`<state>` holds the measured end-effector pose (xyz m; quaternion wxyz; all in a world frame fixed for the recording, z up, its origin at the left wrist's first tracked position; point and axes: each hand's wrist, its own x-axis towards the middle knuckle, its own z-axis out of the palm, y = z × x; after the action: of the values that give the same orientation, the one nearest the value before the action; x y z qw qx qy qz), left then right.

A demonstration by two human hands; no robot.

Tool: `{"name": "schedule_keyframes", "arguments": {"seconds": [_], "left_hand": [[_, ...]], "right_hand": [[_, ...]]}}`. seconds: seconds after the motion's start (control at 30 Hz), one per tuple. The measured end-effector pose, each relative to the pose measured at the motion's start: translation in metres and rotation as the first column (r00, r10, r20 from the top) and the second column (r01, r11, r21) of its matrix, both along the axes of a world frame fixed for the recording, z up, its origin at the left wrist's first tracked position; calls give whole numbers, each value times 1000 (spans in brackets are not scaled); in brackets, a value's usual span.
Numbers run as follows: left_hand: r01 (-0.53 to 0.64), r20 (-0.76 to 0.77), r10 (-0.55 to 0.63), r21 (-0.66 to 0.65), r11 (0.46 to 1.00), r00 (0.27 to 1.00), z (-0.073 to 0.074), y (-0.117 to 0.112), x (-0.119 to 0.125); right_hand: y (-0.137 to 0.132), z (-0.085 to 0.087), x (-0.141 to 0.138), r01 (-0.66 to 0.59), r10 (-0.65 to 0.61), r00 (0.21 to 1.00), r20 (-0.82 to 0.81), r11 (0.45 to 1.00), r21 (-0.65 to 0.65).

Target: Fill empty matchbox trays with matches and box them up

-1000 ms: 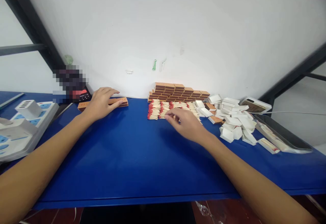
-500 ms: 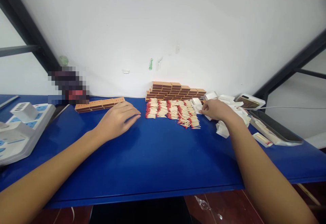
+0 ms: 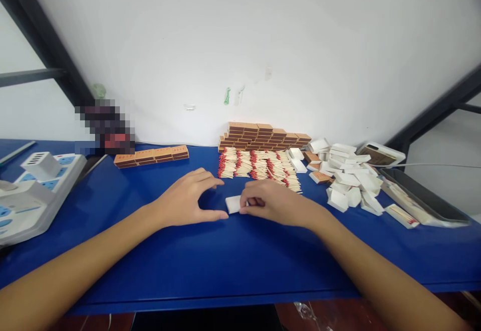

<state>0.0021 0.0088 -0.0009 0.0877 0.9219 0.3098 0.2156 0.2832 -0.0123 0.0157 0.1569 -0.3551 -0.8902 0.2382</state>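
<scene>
My right hand [image 3: 268, 201] pinches a small white matchbox tray [image 3: 232, 204] over the middle of the blue table. The fingers cover the tray's right end. Just left of it is my left hand [image 3: 191, 198], its thumb and fingers spread apart, holding nothing and not touching the tray. Behind both hands lie rows of loose red-tipped matches [image 3: 259, 164]. Beyond the matches, against the wall, brown matchboxes [image 3: 259, 135] are stacked in steps.
At the right is a heap of white trays [image 3: 347, 170] with some brown sleeves [image 3: 319, 176]. A match-filled tray [image 3: 401, 216] lies beside a dark phone-like slab [image 3: 424, 195]. Left are a row of matchboxes [image 3: 152, 156] and a white power strip [image 3: 56, 190].
My right hand has come from the tray heap to the table's middle with a white tray in it. My left hand has moved slightly right and down, its fingers spreading wider.
</scene>
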Motion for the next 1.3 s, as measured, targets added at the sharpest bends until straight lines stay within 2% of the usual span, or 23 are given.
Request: {"name": "schedule_keyframes", "arguments": {"seconds": [0.07,0.13,0.23,0.3,0.37,0.43,0.57,0.67,0.93,1.13,1.3], "left_hand": [[25,-16,-26,-29,999,1000,-2,-3,3],[40,-26,-41,-39,998,999,-4,-4,3],[47,-27,-48,-43,998,998,-6,-2,3],[24,-10,-25,-41,999,1000,-7,-3,4],[4,5,-4,-33,999,1000,-5,-7,7],[40,-7,-41,-36,999,999,-2,-13,11],[145,-64,-151,-82,986,987,3,-26,17],[187,-82,-196,-103,977,977,1,-29,18],[247,32,-245,-90,965,969,-5,-23,18],[267,127,-260,-36,963,957,-6,-23,22],[197,94,-195,-23,980,976,0,-26,19]], "right_hand": [[-2,-2,-4,-5,6,1000,14,1000,-20],[1,4,11,45,-43,999,20,997,-68],[12,24,59,214,-211,976,46,974,-70],[19,33,96,341,-327,929,173,938,-58],[25,35,125,435,-389,870,302,895,-101],[30,30,140,475,-395,840,372,867,-151],[35,20,133,466,-350,844,406,854,-231],[36,20,122,439,-312,857,411,859,-263],[29,22,117,352,-204,886,416,881,-318],[19,33,99,341,-242,905,350,904,-258],[16,33,81,356,-310,926,217,908,-220]]}}
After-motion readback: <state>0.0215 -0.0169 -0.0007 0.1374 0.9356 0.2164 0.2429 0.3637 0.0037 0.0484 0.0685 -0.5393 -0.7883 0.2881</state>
